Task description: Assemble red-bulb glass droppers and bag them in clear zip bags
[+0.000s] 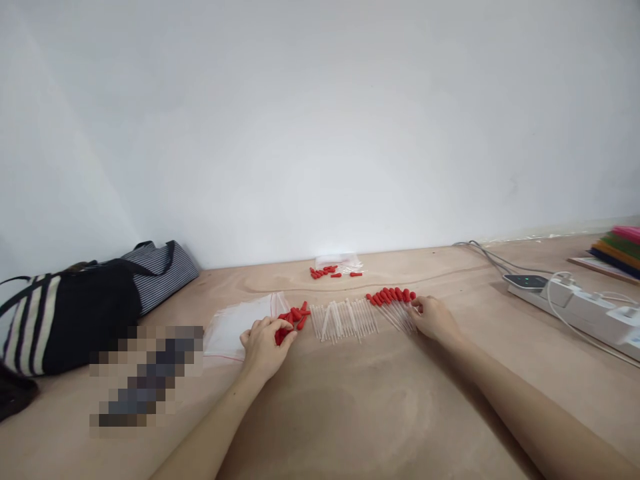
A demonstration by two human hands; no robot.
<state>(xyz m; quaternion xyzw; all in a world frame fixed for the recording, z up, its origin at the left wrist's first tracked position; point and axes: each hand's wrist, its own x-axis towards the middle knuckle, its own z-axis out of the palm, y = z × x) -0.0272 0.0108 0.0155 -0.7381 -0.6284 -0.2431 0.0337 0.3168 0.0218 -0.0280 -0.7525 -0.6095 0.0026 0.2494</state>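
My left hand point(267, 343) is at a pile of red rubber bulbs point(295, 316), its thumb and fingers curled round some of them. Thin clear tubes point(344, 320) lie side by side in the middle of the table. To their right, several tubes with red bulbs on their far ends point(393, 295) lie slanted in a row. At the right end of that row, my right hand point(429, 316) has its fingertips pinched together; what is between them is too small to tell. Clear plastic bags point(235, 328) lie left of the loose bulbs.
More red bulbs point(324, 271) and a small clear bag point(336, 261) lie near the wall. A black bag point(90, 313) and a pixelated dark object point(150, 380) are at left. At right are a white power strip point(595, 310), cables and stacked colored items point(620, 250).
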